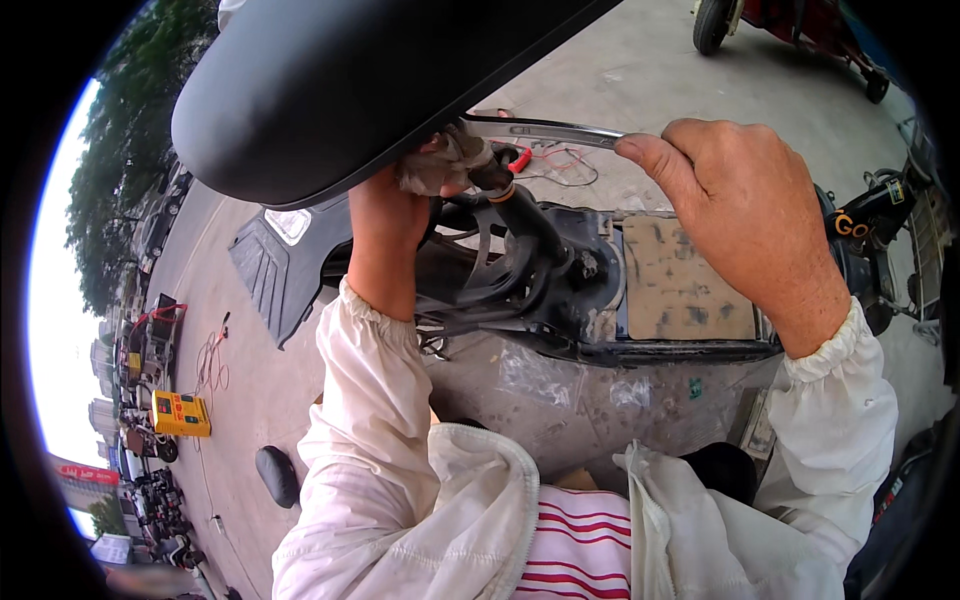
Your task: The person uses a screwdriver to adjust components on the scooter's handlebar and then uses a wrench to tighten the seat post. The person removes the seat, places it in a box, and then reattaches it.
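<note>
A large black padded seat (330,90) fills the upper left, above a black electric scooter frame (560,275). My right hand (740,205) is closed round the end of a shiny metal wrench (560,130). The wrench's other end reaches under the seat's edge and is hidden there. My left hand (388,210) is raised to the seat's underside. Its fingers, mostly hidden, curl by a crumpled greyish wrapping (445,168); what they grip does not show. Right beside the wrapping is the top of a black seat post (525,215).
A worn brown board (690,280) lies on the scooter's floor. Left of it are a black plastic panel (290,265), a small black cushion (277,476) and a yellow box (181,413) with cables. Clear plastic scraps (540,375) litter the concrete. A red vehicle (810,30) stands far right.
</note>
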A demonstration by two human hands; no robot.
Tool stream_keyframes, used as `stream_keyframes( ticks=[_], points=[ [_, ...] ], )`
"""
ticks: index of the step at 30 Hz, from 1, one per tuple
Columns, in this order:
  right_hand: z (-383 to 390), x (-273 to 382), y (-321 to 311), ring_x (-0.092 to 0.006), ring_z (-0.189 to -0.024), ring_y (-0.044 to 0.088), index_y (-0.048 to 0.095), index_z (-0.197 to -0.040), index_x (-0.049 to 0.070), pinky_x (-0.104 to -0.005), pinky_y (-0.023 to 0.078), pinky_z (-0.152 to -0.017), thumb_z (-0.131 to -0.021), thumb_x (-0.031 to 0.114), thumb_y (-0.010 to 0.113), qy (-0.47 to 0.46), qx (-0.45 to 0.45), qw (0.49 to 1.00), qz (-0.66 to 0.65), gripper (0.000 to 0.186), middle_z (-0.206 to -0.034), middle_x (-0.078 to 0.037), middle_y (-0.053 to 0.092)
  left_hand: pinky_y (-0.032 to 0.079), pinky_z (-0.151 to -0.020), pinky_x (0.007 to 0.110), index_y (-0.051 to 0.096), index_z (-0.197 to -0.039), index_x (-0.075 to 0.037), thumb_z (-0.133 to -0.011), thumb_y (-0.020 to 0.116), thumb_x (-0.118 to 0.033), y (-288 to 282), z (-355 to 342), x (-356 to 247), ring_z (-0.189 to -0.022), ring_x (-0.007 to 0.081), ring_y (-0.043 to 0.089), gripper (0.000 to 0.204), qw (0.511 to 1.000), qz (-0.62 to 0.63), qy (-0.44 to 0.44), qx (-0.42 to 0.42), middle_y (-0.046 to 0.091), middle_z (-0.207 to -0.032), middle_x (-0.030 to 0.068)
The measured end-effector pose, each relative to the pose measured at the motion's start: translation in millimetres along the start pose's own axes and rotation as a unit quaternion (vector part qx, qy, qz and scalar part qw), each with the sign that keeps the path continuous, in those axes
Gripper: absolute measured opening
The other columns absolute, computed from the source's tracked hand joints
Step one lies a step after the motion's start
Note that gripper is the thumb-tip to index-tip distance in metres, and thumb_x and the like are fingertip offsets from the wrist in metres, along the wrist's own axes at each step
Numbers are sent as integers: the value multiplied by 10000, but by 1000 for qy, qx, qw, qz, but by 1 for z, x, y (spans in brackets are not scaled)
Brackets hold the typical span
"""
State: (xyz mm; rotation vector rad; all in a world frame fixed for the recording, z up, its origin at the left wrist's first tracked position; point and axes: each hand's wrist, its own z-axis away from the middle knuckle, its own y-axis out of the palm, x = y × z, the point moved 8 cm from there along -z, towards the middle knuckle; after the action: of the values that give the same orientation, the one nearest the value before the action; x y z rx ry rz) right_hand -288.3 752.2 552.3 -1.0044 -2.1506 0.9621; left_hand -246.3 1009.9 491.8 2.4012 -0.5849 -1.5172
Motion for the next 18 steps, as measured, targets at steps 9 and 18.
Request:
stream_keyframes(
  ticks=[9,18],
  points=[
    [37,8,113,-358,-548,561,571,-662,67,-426,400,-468,-895,451,515,149,-82,945,-279,452,-592,-129,560,538,-758,358,522,-1166,3,-972,396,-267,-26,5,-11,-974,238,612,356,998,-50,36,-15,610,-1055,136],
    [69,25,121,-303,-540,537,557,-694,60,-356,408,-474,-896,306,577,97,-188,890,-405,320,-622,-110,554,500,-865,409,496,-1188,36,-965,376,-333,1,-3,1,-1001,282,609,448,995,-92,29,9,578,-1122,177]
  ],
)
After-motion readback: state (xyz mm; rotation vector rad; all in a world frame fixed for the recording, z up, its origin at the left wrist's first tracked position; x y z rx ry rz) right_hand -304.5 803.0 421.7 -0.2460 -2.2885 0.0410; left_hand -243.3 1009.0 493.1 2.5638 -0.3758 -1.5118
